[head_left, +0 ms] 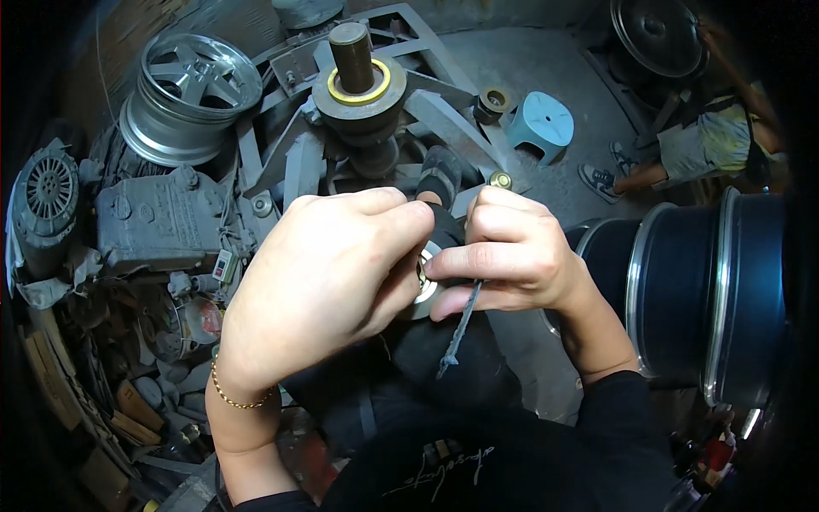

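Observation:
Close to my body, my left hand (328, 269) is closed around a small round metal ring-like piece (429, 297), whose pale rim shows between the two hands. My right hand (516, 252) is closed too, its index fingertip touching that piece. A thin, frayed grey strip (461, 331) sticks out below the right thumb and index finger, slanting down to the left. The right fingers pinch it; its upper end is hidden. Both hands hover over my dark-clothed lap.
Ahead stands a metal machine frame with an upright shaft (351, 64) and a yellow ring. A silver wheel rim (192, 98) and a dusty motor (53, 192) lie left. Dark rims (674, 286) stand right. Beyond are a light-blue stool (543, 124) and another person's legs (648, 175).

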Demonstrator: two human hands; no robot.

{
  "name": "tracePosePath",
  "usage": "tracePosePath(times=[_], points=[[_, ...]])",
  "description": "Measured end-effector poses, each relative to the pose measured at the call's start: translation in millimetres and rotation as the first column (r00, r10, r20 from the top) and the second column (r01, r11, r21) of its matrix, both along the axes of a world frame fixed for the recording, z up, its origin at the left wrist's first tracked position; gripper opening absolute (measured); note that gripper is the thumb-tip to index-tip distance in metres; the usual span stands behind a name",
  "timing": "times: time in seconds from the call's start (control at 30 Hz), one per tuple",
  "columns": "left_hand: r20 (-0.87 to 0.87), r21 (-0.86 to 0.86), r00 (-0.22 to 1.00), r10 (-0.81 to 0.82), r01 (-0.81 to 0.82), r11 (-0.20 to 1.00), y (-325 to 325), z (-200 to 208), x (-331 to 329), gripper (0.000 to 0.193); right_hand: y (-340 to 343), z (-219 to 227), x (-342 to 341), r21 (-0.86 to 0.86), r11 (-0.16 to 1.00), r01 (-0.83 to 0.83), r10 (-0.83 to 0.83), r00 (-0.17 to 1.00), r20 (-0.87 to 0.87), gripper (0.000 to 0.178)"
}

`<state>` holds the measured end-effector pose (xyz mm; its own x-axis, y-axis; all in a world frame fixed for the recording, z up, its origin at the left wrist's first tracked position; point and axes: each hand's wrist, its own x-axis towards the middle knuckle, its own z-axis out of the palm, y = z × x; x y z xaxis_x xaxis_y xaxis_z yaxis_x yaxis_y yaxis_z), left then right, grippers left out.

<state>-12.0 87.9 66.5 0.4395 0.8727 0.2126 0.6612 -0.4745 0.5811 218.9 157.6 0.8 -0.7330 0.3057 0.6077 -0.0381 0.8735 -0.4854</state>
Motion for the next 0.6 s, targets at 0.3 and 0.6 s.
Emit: tracePosePath(times=[0.3,0.6], points=[[0.167,-0.074,0.986,0.016,-0.004,0.997,-5,-5,-16,0.013,-5,-11,5,-0.151,0.986,0.072,-0.080,0.996,-0.047,0.046],[0.463,-0.225,0.867,0.186,-0.088,0.970,-52,-43,-21,0.050,-21,-15,8,-0.355,0.929,0.105,-0.138,0.988,-0.068,0.035]])
